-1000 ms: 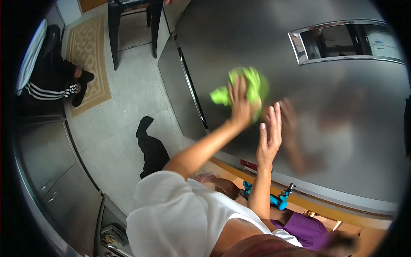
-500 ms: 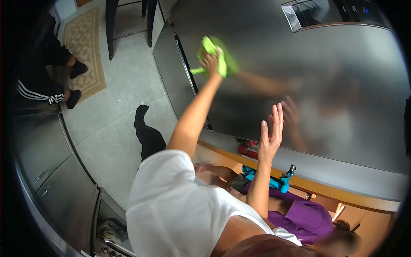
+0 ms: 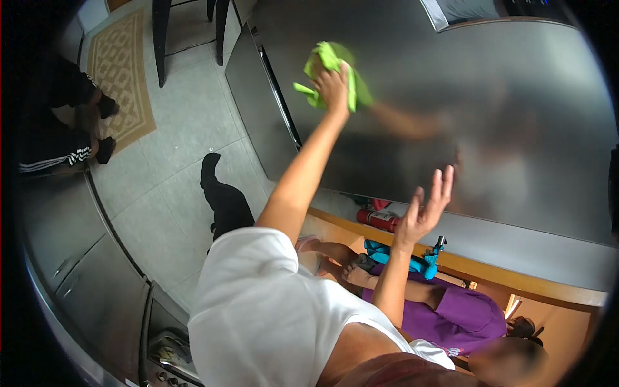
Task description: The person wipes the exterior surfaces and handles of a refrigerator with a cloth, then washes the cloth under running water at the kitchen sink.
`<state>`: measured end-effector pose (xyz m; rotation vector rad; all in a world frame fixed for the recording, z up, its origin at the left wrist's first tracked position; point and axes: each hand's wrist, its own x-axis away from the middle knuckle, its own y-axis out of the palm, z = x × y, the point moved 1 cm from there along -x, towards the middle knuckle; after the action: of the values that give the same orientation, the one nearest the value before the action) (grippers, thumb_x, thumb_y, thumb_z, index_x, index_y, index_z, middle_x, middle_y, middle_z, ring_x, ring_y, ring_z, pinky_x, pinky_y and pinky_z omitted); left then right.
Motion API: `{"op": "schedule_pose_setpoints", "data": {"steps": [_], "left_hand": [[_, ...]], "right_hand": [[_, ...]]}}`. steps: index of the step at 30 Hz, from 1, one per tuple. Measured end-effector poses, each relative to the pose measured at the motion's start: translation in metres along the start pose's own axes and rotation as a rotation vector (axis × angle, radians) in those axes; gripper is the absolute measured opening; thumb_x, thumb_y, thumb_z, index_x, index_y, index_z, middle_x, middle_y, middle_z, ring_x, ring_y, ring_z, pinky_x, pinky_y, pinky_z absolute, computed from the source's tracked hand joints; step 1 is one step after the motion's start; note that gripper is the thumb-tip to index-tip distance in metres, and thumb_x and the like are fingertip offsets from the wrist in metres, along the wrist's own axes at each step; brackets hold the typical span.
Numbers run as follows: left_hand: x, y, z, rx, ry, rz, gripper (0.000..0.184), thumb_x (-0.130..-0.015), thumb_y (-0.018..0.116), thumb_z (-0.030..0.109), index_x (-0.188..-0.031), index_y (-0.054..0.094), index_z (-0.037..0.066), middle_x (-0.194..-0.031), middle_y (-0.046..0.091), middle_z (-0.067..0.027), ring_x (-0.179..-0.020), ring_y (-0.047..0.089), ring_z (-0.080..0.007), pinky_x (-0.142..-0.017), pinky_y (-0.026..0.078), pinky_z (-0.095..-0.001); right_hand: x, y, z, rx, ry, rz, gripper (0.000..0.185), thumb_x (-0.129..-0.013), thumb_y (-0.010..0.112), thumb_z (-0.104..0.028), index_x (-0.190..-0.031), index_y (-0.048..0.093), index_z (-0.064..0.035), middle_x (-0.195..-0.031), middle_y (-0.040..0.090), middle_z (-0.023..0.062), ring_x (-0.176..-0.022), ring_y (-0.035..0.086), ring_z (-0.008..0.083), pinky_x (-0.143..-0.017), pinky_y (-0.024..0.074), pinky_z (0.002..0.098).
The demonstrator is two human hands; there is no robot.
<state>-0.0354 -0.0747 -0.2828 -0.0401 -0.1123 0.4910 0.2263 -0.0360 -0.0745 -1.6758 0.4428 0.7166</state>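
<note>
My left hand (image 3: 333, 88) is closed on a bright green cloth (image 3: 353, 97), pressing it against the large brushed-metal door (image 3: 400, 71) near its left edge. The cloth bunches around my fingers, and a loose end sticks out to the left. Lower and to the right, my right hand (image 3: 422, 222) is raised with its fingers apart and nothing in it. It is beside the door's lower edge; whether it touches the metal I cannot tell. Blurred reflections show on the door.
At the right sits a person in a purple shirt (image 3: 461, 322), near a blue cloth (image 3: 419, 264) and a red cylinder (image 3: 380, 220). Another person's black-socked feet (image 3: 105, 149) are by a patterned mat (image 3: 119, 71). Black stool legs (image 3: 160, 45) stand at the top left.
My left hand moved with the cloth up and left, then slightly right. My right hand shifted right and down, its fingers spreading. The view has shifted, and the display panel sits higher.
</note>
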Motion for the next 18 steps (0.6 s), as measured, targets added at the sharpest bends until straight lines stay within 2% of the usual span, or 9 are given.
{"op": "schedule_pose_setpoints", "data": {"steps": [2,6,8,9,10,11,12,16,18], "left_hand": [[0.093,-0.003,0.017,0.008,0.383,0.128,0.067,-0.096,0.047,0.041,-0.147,0.026,0.002,-0.154,0.015,-0.0229,-0.142,0.014,-0.0427,-0.113,0.011,-0.0619],[0.277,-0.050,0.022,-0.030,0.570,-0.442,0.071,-0.084,0.060,0.029,-0.143,0.031,0.000,-0.150,0.008,-0.0343,-0.139,-0.003,-0.0539,-0.110,0.000,-0.0678],[0.268,-0.052,0.004,0.051,0.571,-0.511,0.065,-0.081,0.061,0.021,-0.138,0.037,0.000,-0.152,0.007,-0.0323,-0.140,-0.004,-0.0517,-0.109,0.000,-0.0685],[0.249,-0.053,0.006,0.354,0.351,-0.383,0.064,-0.080,0.060,0.020,-0.137,0.038,0.000,-0.152,0.010,-0.0306,-0.142,-0.004,-0.0488,-0.109,-0.002,-0.0683],[0.224,-0.045,-0.012,0.090,0.501,-0.210,0.065,-0.084,0.060,0.025,-0.138,0.034,-0.002,-0.149,0.020,-0.0299,-0.141,0.007,-0.0473,-0.112,0.007,-0.0632],[0.171,-0.019,-0.067,0.585,-0.324,-0.128,0.069,-0.091,0.053,0.040,-0.140,0.030,-0.003,-0.142,0.030,-0.0301,-0.135,0.022,-0.0462,-0.111,0.018,-0.0569],[0.152,0.016,-0.137,0.122,-0.314,-0.197,0.076,-0.094,0.041,0.057,-0.139,0.030,-0.003,-0.134,0.038,-0.0282,-0.127,0.033,-0.0432,-0.107,0.025,-0.0542],[0.147,0.018,-0.139,0.443,-0.621,0.138,0.089,-0.089,0.040,0.068,-0.143,0.027,-0.001,-0.136,0.038,-0.0264,-0.129,0.036,-0.0415,-0.106,0.029,-0.0503],[0.200,0.017,-0.108,0.469,-0.697,0.092,0.090,-0.089,0.044,0.066,-0.145,0.024,-0.001,-0.141,0.034,-0.0261,-0.133,0.032,-0.0410,-0.108,0.028,-0.0476]], "right_hand": [[-0.001,-0.006,0.000,-0.106,0.090,0.016,0.046,-0.085,0.051,0.010,-0.129,0.056,-0.0031,-0.142,0.044,0.0192,-0.130,0.044,0.0337,-0.106,0.0356,0.0412],[-0.006,-0.006,0.008,-0.084,0.058,-0.102,0.043,-0.088,0.049,0.010,-0.129,0.056,-0.0040,-0.137,0.049,0.0174,-0.121,0.053,0.0304,-0.100,0.0434,0.0375],[-0.001,-0.003,0.013,-0.320,0.219,-0.118,0.042,-0.090,0.048,0.009,-0.129,0.056,-0.0042,-0.134,0.051,0.0165,-0.116,0.057,0.0277,-0.095,0.0475,0.0352],[0.001,-0.002,0.014,-0.320,0.245,-0.108,0.041,-0.090,0.047,0.010,-0.128,0.057,-0.0035,-0.128,0.056,0.0153,-0.109,0.061,0.0242,-0.091,0.0501,0.0335],[0.008,0.001,0.018,-0.333,0.288,-0.145,0.041,-0.090,0.047,0.010,-0.128,0.057,-0.0032,-0.126,0.057,0.0149,-0.109,0.061,0.0235,-0.091,0.0499,0.0334],[0.020,0.002,0.024,-0.346,0.333,-0.184,0.040,-0.090,0.047,0.010,-0.127,0.057,-0.0029,-0.124,0.059,0.0146,-0.109,0.061,0.0228,-0.092,0.0497,0.0333],[0.031,0.003,0.043,-0.367,0.369,-0.224,0.040,-0.090,0.047,0.010,-0.127,0.057,-0.0026,-0.122,0.060,0.0142,-0.109,0.061,0.0221,-0.092,0.0495,0.0332],[0.051,0.020,0.052,-0.334,0.359,-0.313,0.038,-0.091,0.047,0.010,-0.125,0.058,0.0008,-0.119,0.062,0.0133,-0.112,0.060,0.0225,-0.098,0.0480,0.0328],[0.051,0.027,0.049,-0.346,0.361,-0.274,0.039,-0.089,0.045,0.012,-0.124,0.059,0.0014,-0.117,0.062,0.0135,-0.111,0.060,0.0226,-0.097,0.0482,0.0329]]}}
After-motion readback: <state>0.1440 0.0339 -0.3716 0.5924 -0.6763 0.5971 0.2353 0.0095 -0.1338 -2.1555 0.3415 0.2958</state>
